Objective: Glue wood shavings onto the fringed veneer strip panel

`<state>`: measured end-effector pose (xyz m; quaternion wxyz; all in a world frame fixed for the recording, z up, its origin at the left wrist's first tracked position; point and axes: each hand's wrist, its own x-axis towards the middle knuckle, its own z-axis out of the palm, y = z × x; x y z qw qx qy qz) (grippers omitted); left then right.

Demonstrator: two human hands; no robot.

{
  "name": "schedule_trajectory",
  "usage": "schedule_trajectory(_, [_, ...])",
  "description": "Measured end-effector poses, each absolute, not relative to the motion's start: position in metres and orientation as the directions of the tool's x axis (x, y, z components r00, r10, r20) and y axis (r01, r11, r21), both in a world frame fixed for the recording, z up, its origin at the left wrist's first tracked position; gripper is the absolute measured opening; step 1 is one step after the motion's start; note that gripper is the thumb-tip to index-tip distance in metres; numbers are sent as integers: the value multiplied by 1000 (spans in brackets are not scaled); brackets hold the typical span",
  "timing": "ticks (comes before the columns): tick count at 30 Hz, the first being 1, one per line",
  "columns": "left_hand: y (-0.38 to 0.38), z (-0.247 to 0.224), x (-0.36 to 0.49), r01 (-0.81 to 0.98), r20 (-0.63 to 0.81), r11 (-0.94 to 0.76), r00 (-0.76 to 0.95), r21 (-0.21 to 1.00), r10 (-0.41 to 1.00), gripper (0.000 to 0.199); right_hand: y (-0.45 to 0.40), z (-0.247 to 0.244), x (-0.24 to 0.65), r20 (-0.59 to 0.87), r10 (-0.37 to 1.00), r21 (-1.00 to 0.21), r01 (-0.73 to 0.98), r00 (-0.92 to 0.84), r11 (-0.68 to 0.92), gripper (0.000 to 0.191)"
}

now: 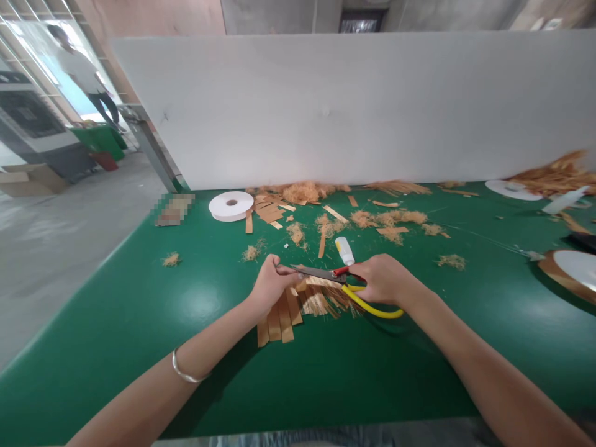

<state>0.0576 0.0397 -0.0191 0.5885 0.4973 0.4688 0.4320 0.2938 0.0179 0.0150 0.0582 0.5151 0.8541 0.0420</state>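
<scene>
My right hand is closed around the handles of a pair of scissors, one loop yellow and the other red. The blades point left, toward my left hand. That hand is closed, its fingers pinched near the blade tips; what lies between them is too small to make out. Below the blades are flat tan strips, laid side by side, and beside them a fringed bunch of tan strips with finely cut ends. A small white bottle lies just beyond the scissors.
A white tape roll sits at the back left of the green table. Tan shreds and cut strips lie along the white board. A brown-rimmed roll is at right. A person stands far left.
</scene>
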Motion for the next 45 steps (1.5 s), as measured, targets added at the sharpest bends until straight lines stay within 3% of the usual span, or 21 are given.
schedule_trajectory(14, [40, -17, 58, -84, -137, 155, 189, 984, 972, 56, 17, 19, 291, -108, 908, 122, 902, -404, 415, 38])
schedule_trajectory(17, [41, -21, 55, -61, -136, 151, 203, 987, 970, 58, 22, 19, 294, -94, 963, 73, 963, -252, 259, 39])
schedule_trajectory(21, [44, -24, 53, -102, -164, 187, 202, 977, 966, 58, 32, 17, 302, -79, 997, 123, 992, 2, 8, 38])
schedule_trajectory(31, [48, -25, 52, -165, -201, 237, 212, 957, 956, 55, 46, 13, 337, 2, 940, 48, 939, 340, -340, 39])
schedule_trajectory(34, [46, -23, 52, -148, -197, 232, 218, 961, 956, 55, 49, 6, 358, -2, 926, 18, 926, 378, -378, 40])
schedule_trajectory(37, [43, -16, 53, -62, -215, 232, 209, 971, 954, 52, 51, -1, 372, -4, 927, -10, 927, 374, -374, 38])
schedule_trajectory(39, [40, -12, 55, -9, -219, 226, 209, 974, 953, 52, 50, -1, 374, 116, 938, -29, 945, 326, -325, 35])
schedule_trajectory(42, [37, -10, 57, 29, -190, 188, 216, 982, 958, 53, 45, 4, 359, 376, 917, -100, 990, 134, -103, 30])
schedule_trajectory(45, [35, -12, 58, 65, -157, 146, 239, 987, 958, 52, 38, 8, 323, 416, 907, -312, 926, -69, 213, 25])
